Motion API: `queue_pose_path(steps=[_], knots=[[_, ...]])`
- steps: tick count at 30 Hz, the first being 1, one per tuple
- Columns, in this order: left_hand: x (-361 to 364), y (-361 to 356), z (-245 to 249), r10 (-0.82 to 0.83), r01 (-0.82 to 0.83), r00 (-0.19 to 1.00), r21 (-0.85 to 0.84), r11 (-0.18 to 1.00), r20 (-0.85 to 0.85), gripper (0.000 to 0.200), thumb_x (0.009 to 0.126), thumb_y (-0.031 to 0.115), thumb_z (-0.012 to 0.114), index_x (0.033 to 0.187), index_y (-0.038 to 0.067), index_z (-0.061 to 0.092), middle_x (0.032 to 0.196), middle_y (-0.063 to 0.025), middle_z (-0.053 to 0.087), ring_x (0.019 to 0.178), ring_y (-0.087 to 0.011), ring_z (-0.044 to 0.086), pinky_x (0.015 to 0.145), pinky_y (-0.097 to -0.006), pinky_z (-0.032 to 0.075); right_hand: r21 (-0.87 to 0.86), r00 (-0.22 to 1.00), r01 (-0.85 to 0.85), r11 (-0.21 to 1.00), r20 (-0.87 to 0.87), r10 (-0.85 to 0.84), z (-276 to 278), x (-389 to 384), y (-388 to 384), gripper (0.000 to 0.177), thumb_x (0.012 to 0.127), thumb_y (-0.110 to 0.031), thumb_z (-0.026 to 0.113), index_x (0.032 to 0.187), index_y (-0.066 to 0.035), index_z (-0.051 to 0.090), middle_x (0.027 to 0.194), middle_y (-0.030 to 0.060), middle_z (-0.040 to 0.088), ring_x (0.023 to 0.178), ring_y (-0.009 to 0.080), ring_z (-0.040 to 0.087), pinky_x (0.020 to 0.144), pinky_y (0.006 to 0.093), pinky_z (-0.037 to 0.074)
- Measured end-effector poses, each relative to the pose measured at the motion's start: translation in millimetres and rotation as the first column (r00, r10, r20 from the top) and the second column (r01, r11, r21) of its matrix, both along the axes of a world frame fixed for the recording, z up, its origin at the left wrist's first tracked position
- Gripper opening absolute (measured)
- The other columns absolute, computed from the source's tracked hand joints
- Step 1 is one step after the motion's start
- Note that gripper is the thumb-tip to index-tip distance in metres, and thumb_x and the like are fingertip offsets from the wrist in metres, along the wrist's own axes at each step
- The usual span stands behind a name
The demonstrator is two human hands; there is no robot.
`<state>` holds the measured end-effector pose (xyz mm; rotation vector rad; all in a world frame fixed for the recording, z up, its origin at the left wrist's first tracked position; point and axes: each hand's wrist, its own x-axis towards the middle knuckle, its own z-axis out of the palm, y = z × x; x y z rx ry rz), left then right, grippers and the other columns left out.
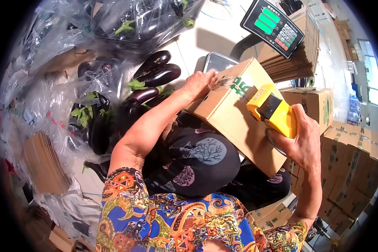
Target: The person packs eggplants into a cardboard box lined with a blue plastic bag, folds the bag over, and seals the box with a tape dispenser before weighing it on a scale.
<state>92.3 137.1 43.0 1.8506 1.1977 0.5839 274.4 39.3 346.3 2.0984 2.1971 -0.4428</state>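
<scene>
A brown cardboard box [235, 122] with green print lies tilted over my lap, its top closed. My left hand [199, 85] rests at the box's upper left end, fingers closed and pressed against the cardboard; a strip of clear tape seems to lie beside it. My right hand [300, 136] is wrapped round a yellow tape dispenser [277, 111], held over the right part of the box. Several loose dark eggplants [161, 75] lie on the floor beyond my left forearm.
Clear plastic bags of eggplants [143, 29] cover the left. A scale with a green display [273, 27] stands at the back, near flattened cardboard [292, 54]. Stacked boxes [348, 168] are on the right. More flat cardboard [46, 164] lies at the far left.
</scene>
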Motion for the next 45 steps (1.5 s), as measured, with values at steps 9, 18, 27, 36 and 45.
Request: queue_pose_path(steps=[9,18,27,36,45], knots=[[2.8,19.2,42.4,0.245,-0.136,0.799,-0.232,0.963,0.548,0.044,0.099,0.041,0.045,0.112,0.000,0.057,0.100,-0.0129,0.062,0.103,-0.0208,0.060,0.089,-0.0330,0.045,-0.005,1.000,0.026,1.000,-0.007,-0.026,-0.9,-3.5,0.6,0.041,0.071,-0.027,0.076,0.091,-0.002,0.052,0.080,0.0200,0.064,0.073,0.0387,0.064,0.067,0.0407,0.050],[40.5,25.0,-25.3,-0.007,0.026,0.924,-0.045,0.999,0.381,0.044,0.101,0.036,0.039,0.119,0.002,0.059,0.115,-0.0195,0.063,0.110,-0.0336,0.058,0.095,-0.0411,0.045,-0.012,1.000,0.000,1.000,-0.025,-0.001,-1.8,0.3,4.3,0.041,0.069,-0.025,0.076,0.095,-0.002,0.054,0.081,0.0200,0.064,0.077,0.0401,0.065,0.068,0.0410,0.052],[46.3,21.7,147.5,-0.050,0.025,0.990,0.184,0.983,0.135,0.052,0.098,0.040,0.048,0.134,0.003,0.045,0.125,-0.0265,0.056,0.115,-0.0432,0.056,0.099,-0.0477,0.045,0.019,0.997,-0.072,0.997,0.026,0.071,-3.4,14.9,4.0,0.040,0.072,-0.028,0.071,0.093,-0.001,0.053,0.076,0.0233,0.064,0.076,0.0412,0.064,0.065,0.0477,0.050],[39.1,12.3,174.6,-0.052,0.323,0.759,0.306,0.896,-0.649,0.038,0.100,0.021,0.040,0.136,0.019,0.051,0.136,-0.0140,0.053,0.110,-0.0350,0.061,0.091,-0.0499,0.051,0.022,0.992,-0.079,0.997,-0.097,0.081,16.2,88.8,-47.0,0.042,0.070,-0.026,0.076,0.090,-0.004,0.047,0.077,0.0212,0.061,0.078,0.0439,0.061,0.066,0.0450,0.047],[35.0,25.1,158.5,-0.054,0.408,0.795,0.466,0.785,-0.605,0.035,0.100,0.032,0.036,0.129,0.018,0.052,0.139,-0.0114,0.052,0.106,-0.0445,0.060,0.092,-0.0485,0.047,0.103,0.952,0.141,0.985,-0.288,-0.106,-38.0,187.7,-148.9,0.044,0.072,-0.031,0.080,0.099,-0.007,0.054,0.086,0.0138,0.066,0.080,0.0289,0.065,0.072,0.0366,0.050]])
